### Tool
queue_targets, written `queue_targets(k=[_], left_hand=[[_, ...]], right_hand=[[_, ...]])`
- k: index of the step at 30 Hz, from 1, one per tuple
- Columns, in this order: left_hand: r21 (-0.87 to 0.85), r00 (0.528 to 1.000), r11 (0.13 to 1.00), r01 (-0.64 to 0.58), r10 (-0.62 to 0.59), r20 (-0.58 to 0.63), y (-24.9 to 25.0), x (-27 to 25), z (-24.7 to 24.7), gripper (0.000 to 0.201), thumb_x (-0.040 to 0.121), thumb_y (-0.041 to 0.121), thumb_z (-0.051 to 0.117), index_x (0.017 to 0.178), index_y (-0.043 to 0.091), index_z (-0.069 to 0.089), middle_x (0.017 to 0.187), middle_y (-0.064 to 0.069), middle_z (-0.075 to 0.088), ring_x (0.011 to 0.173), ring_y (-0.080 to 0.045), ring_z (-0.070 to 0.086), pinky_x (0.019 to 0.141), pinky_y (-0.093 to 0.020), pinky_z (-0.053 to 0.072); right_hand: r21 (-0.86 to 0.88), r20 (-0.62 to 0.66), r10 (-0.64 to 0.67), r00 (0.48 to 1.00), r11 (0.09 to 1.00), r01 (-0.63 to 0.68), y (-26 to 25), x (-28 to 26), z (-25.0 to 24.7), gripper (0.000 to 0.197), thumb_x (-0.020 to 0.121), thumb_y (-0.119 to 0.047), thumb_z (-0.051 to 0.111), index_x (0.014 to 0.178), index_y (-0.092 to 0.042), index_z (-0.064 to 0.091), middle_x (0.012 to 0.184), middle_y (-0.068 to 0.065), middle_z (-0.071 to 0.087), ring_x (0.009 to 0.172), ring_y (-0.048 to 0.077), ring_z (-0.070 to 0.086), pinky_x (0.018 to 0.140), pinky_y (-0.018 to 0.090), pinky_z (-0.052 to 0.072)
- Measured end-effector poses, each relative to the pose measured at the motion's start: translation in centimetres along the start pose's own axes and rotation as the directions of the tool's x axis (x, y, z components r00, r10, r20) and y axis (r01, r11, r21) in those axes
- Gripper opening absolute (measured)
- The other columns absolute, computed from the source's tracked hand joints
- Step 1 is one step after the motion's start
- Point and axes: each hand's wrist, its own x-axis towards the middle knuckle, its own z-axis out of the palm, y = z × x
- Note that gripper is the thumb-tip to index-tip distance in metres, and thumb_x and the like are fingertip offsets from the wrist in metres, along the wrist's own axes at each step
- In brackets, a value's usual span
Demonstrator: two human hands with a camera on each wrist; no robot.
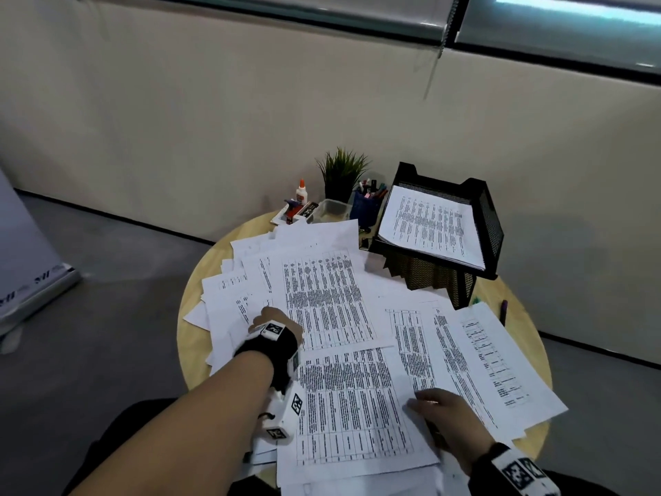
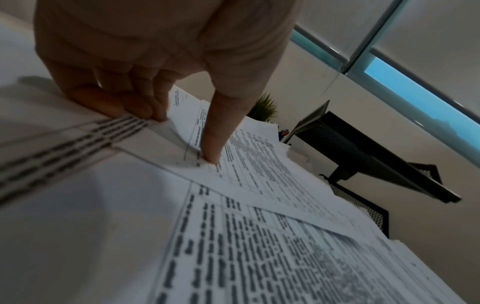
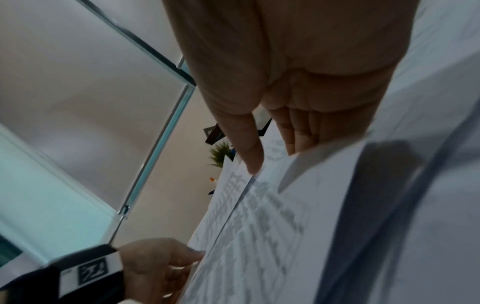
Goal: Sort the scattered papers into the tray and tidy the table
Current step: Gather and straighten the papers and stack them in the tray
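Hands are working opposite edges: we are pinching a printed sheet (image 2: 166, 144) with left hand (image 1: 273, 325), while right hand (image 1: 449, 411) is gripping another sheet's (image 1: 354, 406) edge, gathering for mesh tray (image 1: 490, 223).

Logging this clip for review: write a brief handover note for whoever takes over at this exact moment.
Left hand: pinching sheet edges at the left of the scattered papers.
Right hand: gripping a sheet's edge near the front of the round table.
Done: one stack already lies in the top of the black mesh tray.
Left: most papers still cover the table; a purple pen lies loose beside the tray.
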Motion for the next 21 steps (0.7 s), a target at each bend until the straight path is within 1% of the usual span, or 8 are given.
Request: queue_targets(k=[2,4,7,9,14,18,20,21], left_hand=[[0.051,0.999,0.999,-0.003,0.000,0.053,0.0,-0.5,-0.2,0.034,0.083,0.030,0.060,0.114,0.017,0.061,0.107,-0.007,0.055,0.106,-0.031,0.056,0.089,-0.037,0.050],[0.034,0.999,0.999,0.020,-0.021,0.037,-0.1,0.0,0.4,0.026,0.091,0.026,0.049,0.112,0.021,0.062,0.103,-0.005,0.052,0.105,-0.033,0.052,0.086,-0.039,0.047],[0.042,0.999,0.999,0.028,-0.026,-0.048,-0.3,-0.7,0.4,0.034,0.094,0.021,0.044,0.127,0.013,0.049,0.129,-0.015,0.039,0.122,-0.038,0.037,0.101,-0.041,0.039],[0.017,0.995,0.997,0.070,-0.068,-0.068,-0.3,-1.1,0.3,0.043,0.090,0.025,0.052,0.127,0.007,0.039,0.135,-0.019,0.033,0.126,-0.036,0.034,0.107,-0.041,0.035],[0.055,0.998,0.998,0.035,-0.032,-0.046,-0.3,-1.0,0.9,0.046,0.087,0.026,0.054,0.128,0.007,0.044,0.135,-0.016,0.034,0.126,-0.036,0.031,0.108,-0.043,0.033],[-0.123,0.997,0.992,0.041,-0.049,-0.060,-0.5,-0.8,1.1,0.049,0.075,0.032,0.056,0.117,0.009,0.044,0.128,-0.013,0.034,0.121,-0.035,0.033,0.102,-0.045,0.036],[-0.171,0.997,0.984,0.043,-0.053,-0.050,-0.7,-0.9,1.1,0.061,0.072,0.040,0.065,0.120,0.011,0.041,0.130,-0.012,0.031,0.125,-0.034,0.030,0.101,-0.045,0.037],[-0.161,0.998,0.986,0.037,-0.044,-0.045,-0.7,-1.0,1.1,0.070,0.071,0.043,0.069,0.125,0.011,0.038,0.133,-0.011,0.029,0.128,-0.034,0.028,0.101,-0.045,0.037]], right_hand=[[-0.076,0.006,-0.033,0.999,0.997,0.034,-0.6,0.2,1.2,0.016,0.073,-0.005,0.069,0.087,-0.011,0.066,0.081,0.009,0.072,0.071,0.027,0.066,0.065,0.035,0.053],[-0.146,0.003,-0.056,0.998,0.988,0.055,-0.9,0.5,1.8,0.021,0.074,-0.001,0.064,0.092,-0.012,0.063,0.086,0.010,0.071,0.073,0.026,0.066,0.065,0.032,0.052],[-0.178,-0.017,-0.077,0.997,0.981,0.073,-1.1,0.7,1.6,0.018,0.075,0.001,0.064,0.088,-0.012,0.061,0.088,0.013,0.070,0.074,0.027,0.065,0.070,0.035,0.054],[-0.188,-0.037,-0.098,0.994,0.978,0.090,-1.2,0.6,0.9,0.017,0.075,0.002,0.065,0.087,-0.010,0.062,0.085,0.014,0.071,0.074,0.029,0.067,0.072,0.039,0.056],[-0.235,-0.086,-0.177,0.980,0.960,0.153,-1.6,-0.4,-1.6,0.018,0.075,0.004,0.065,0.081,-0.013,0.066,0.072,0.008,0.072,0.061,0.024,0.064,0.062,0.031,0.050],[-0.262,-0.079,-0.203,0.976,0.949,0.176,-1.3,-1.3,-3.6,0.022,0.075,0.006,0.065,0.071,-0.014,0.070,0.061,0.008,0.069,0.053,0.019,0.058,0.058,0.029,0.046],[-0.284,-0.088,-0.218,0.972,0.941,0.186,-1.3,-1.9,-4.8,0.020,0.077,0.008,0.065,0.071,-0.010,0.070,0.059,0.008,0.066,0.049,0.011,0.053,0.051,0.022,0.041],[-0.293,-0.094,-0.226,0.970,0.937,0.190,-1.5,-2.1,-5.4,0.017,0.077,0.009,0.065,0.073,-0.006,0.070,0.061,0.010,0.065,0.052,0.012,0.052,0.046,0.017,0.037]])
